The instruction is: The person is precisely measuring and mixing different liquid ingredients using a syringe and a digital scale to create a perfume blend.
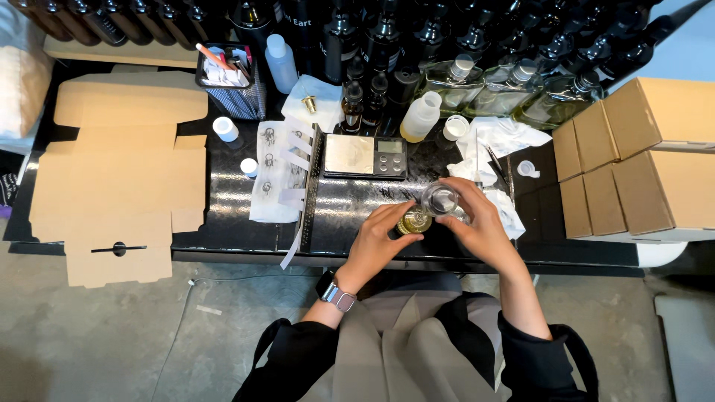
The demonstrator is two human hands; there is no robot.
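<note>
I see my left hand (383, 237) wrapped around a small round bottle (412, 222) of yellowish liquid at the near edge of the black worktop (223, 216), while my right hand (477, 219) grips a clear glass beaker (440, 199) tilted just above and touching close to the bottle's mouth. Both hands are clamped on their vessels and sit close together. I judge the filling to be midway: the bottle shows liquid inside, but how full it is I cannot tell, and it has no cap on. A digital scale (366, 156) sits just behind, bare on top. Further back stand larger flat bottles (484, 89) of pale oil and rows of dark bottles (372, 37). Closed cardboard boxes (640, 156) wait at the right, and an unfolded box blank (119, 179) lies at the left, so packing looks undone.
</note>
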